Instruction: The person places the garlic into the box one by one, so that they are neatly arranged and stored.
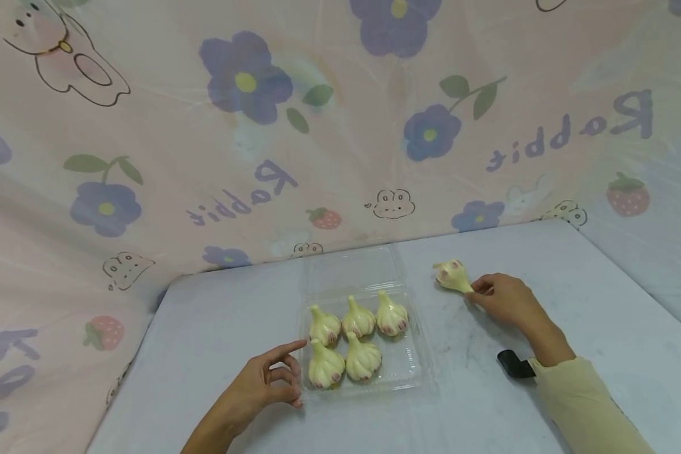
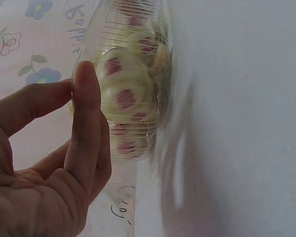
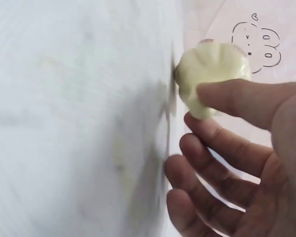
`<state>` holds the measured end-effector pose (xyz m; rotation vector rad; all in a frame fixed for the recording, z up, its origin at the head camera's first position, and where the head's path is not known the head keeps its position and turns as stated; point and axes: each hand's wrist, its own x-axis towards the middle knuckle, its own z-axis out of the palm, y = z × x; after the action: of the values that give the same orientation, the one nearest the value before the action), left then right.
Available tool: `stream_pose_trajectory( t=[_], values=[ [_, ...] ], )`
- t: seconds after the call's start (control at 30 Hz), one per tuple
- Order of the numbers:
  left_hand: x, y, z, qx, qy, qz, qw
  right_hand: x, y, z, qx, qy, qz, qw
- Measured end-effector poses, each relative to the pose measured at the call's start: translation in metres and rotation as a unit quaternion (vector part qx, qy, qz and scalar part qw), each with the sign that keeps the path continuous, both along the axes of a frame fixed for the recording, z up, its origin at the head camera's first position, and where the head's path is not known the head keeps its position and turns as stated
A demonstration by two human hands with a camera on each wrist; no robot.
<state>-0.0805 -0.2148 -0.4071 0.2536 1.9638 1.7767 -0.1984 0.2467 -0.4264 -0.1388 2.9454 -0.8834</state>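
A clear plastic box (image 1: 398, 369) lies with its lid (image 1: 352, 268) folded back toward the far side. Inside it several garlic bulbs (image 1: 363, 359) sit in two rows, stems pointing away; bare box floor shows at the near right. My left hand (image 1: 255, 388) pinches the box's left rim between thumb and index finger, as the left wrist view shows near the garlic (image 2: 128, 84). Right of the box, my right hand (image 1: 505, 299) pinches another garlic bulb (image 1: 453, 275) by its stem. In the right wrist view, this bulb (image 3: 212, 61) is beyond the thumb, its stem end partly covered.
A white table (image 1: 221, 328) carries everything. Behind it and along both sides hangs a pink cloth (image 1: 352, 145) printed with flowers, rabbits and strawberries. A black curved piece (image 1: 513, 364) shows beside my right sleeve (image 1: 584, 403).
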Motion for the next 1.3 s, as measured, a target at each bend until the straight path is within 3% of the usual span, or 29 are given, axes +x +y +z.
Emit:
stream_pose_trajectory(
  t=[0.6,0.77,1.03,1.3],
  values=[
    [0.000,0.001,-0.002,0.001,0.007,-0.004,1.0000,0.013,0.007,0.028,-0.030,0.079,0.000,0.9964],
    [0.000,0.001,-0.001,0.000,0.008,0.003,1.0000,0.013,0.006,0.036,-0.031,0.082,0.010,0.9961],
    [0.000,0.000,0.000,-0.004,0.016,-0.004,0.9999,0.009,-0.004,0.025,-0.042,0.049,0.058,0.9962],
    [0.001,0.000,0.000,-0.007,0.013,-0.001,0.9999,0.008,-0.009,0.012,-0.062,0.036,0.144,0.9869]
  ],
)
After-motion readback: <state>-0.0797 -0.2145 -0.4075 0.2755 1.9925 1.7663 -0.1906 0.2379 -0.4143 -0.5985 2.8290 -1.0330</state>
